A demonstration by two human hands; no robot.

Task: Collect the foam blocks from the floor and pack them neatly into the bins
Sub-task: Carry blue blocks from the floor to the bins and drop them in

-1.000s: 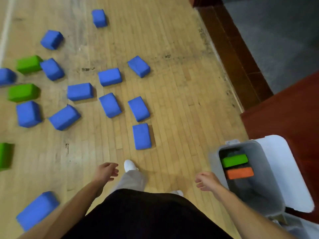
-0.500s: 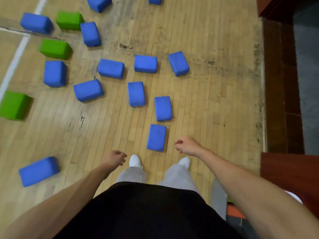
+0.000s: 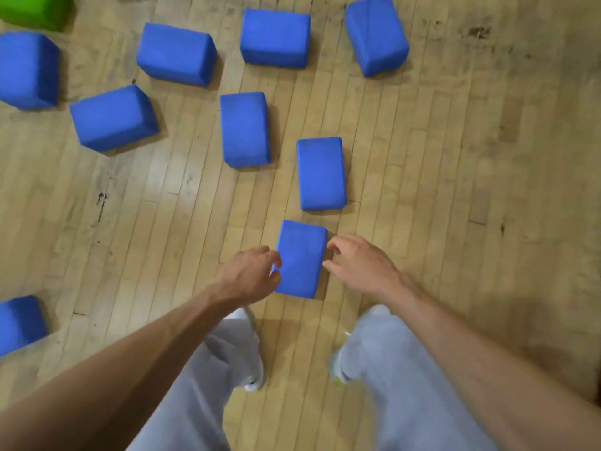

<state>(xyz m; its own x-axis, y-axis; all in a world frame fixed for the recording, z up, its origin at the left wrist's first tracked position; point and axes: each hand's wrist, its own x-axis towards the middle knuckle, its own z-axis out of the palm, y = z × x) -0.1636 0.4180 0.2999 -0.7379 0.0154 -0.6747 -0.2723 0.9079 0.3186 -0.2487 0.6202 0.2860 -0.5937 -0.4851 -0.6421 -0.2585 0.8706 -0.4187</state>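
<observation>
Head view: the nearest blue foam block (image 3: 300, 258) lies flat on the wooden floor (image 3: 455, 190). The left hand (image 3: 250, 276) is at this block's left edge and the right hand (image 3: 357, 265) just beside its right edge. Both are released, fingers loosely curled, grasping nothing. Another blue block (image 3: 320, 173) lies just beyond it.

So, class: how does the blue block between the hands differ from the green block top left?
The near block is blue, the green block green. The near block lies between the left hand and right hand; the green block lies far off. The near block shows almost whole; the frame cuts the green block. Both rest on the floor.
</observation>
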